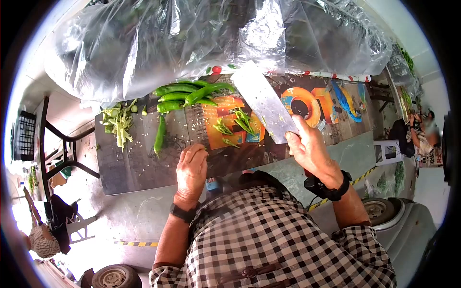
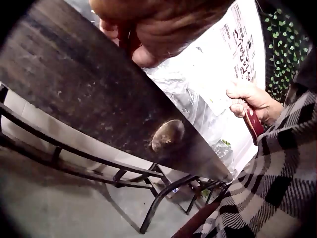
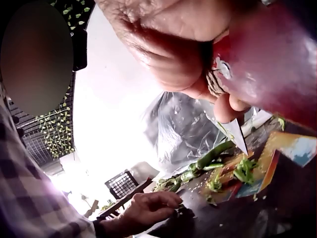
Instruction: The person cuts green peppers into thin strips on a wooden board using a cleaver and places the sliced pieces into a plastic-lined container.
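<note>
My right hand [image 1: 309, 151] grips a broad cleaver [image 1: 261, 101] by its red handle [image 3: 277, 64]. The blade slants up and left over the tabletop, with small pale specks on it. My left hand [image 1: 192, 168] rests at the table's near edge, fingers loosely bent, and no held thing shows clearly in it. Just beyond it lies a single green chili pepper [image 1: 160, 135]. Several whole green peppers [image 1: 182, 94] are piled farther back. Cut green pepper pieces [image 1: 244, 121] lie on the orange printed part, left of the blade.
Pale green trimmings [image 1: 117, 124] are heaped on the left of the dark table [image 1: 139, 177], with scattered seeds around. Clear plastic sheeting [image 1: 192, 38] covers a bulky form along the back. A black metal frame [image 1: 67, 139] stands to the left, a white stool [image 1: 388, 152] to the right.
</note>
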A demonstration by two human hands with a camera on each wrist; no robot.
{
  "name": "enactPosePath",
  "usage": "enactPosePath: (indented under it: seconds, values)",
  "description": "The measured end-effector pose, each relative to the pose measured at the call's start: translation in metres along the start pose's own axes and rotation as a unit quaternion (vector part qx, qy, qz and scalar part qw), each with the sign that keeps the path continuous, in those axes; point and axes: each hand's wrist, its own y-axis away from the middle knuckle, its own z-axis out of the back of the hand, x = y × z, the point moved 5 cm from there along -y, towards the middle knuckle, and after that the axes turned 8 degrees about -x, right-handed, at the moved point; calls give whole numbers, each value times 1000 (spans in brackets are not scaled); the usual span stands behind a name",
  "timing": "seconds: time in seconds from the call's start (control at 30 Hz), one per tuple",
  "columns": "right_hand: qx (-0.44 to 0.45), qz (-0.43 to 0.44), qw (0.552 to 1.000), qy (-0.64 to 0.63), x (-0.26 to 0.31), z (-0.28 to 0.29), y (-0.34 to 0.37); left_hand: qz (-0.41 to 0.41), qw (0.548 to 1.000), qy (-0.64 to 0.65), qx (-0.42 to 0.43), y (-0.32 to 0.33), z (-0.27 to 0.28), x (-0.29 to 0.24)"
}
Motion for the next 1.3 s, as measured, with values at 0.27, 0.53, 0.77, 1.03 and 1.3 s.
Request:
enactPosePath:
  seconds: [0.27,0.53,0.77,1.03,1.3]
  values:
    - [111,32,992,57,0,-28,31,-5,1000,4,-25,2,-1,0]
    - [109,-1,994,27,-10,-40,37,-15,1000,-4,-18,2,-2,0]
    - [-54,-39,996,-65,-38,0,29,0,999,1,-33,2,-1,1]
    - [174,7,984,31,-8,-47,40,1,999,13,-37,1,-2,2]
    - [11,-63,996,-59,-48,-12,23,6,999,25,-30,0,-8,4]
